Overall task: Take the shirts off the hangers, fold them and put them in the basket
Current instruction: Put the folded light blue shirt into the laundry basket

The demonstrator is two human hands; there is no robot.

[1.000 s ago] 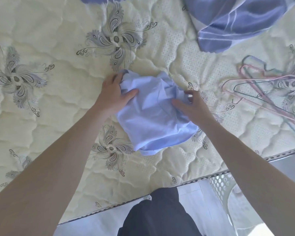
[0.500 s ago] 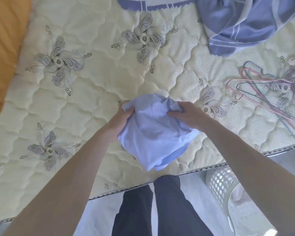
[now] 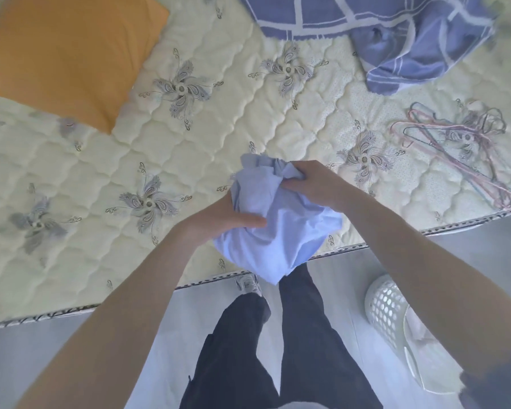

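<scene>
As left hand (image 3: 227,220) and right hand (image 3: 314,182) grip it, shirt (image 3: 281,240) hangs lengthwise floorward.

Hangers (image 3: 455,156) lie on mattress (image 3: 101,261); basket (image 3: 390,314) stands beside it.

Quilted mattress (image 3: 207,149) bears orange pillow (image 3: 62,51), checked cloth (image 3: 396,33), hangers (image 3: 457,149)

shirt (image 3: 281,231): pale blue, plain
mattress (image 3: 219,137): cream, grey floral motifs
pillow (image 3: 65,54): orange
cloth at 1 o'clock (image 3: 396,31): blue, white checks
basket (image 3: 387,308): white
trousers (image 3: 301,335): black
</scene>
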